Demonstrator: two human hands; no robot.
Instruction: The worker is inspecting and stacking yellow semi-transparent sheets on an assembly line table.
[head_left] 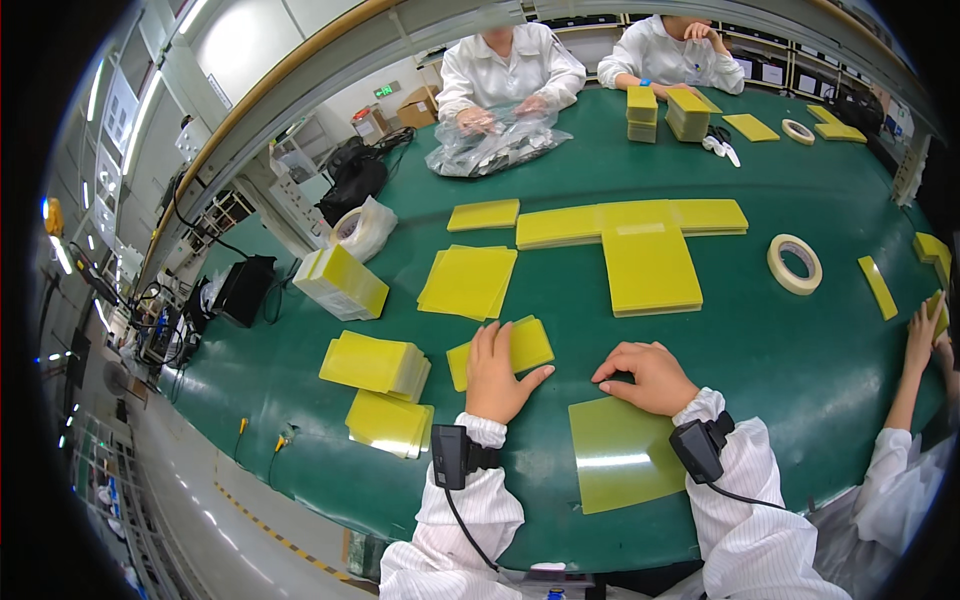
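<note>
My left hand (492,375) lies palm down with its fingers stretched out on a small pile of yellow rectangular sheets (530,345). To the right, my right hand (650,378) is curled, thumb and forefinger tips close together in a pinch; anything between them is too small to make out. Its wrist is over the upper edge of a larger, glossy, see-through yellow-green sheet (620,465) lying flat on the table. Beyond my hands are a loosely fanned stack of square yellow sheets (467,282) and a big square stack (652,270) against a long row of yellow strips (560,226).
Yellow blocks (372,362) stand left of my left hand, beside a wrapped block (345,282). A tape roll (795,264) lies right on the green table (400,220). Across it, a person handles a clear plastic bag (500,142); a co-worker's hand (920,335) is at right.
</note>
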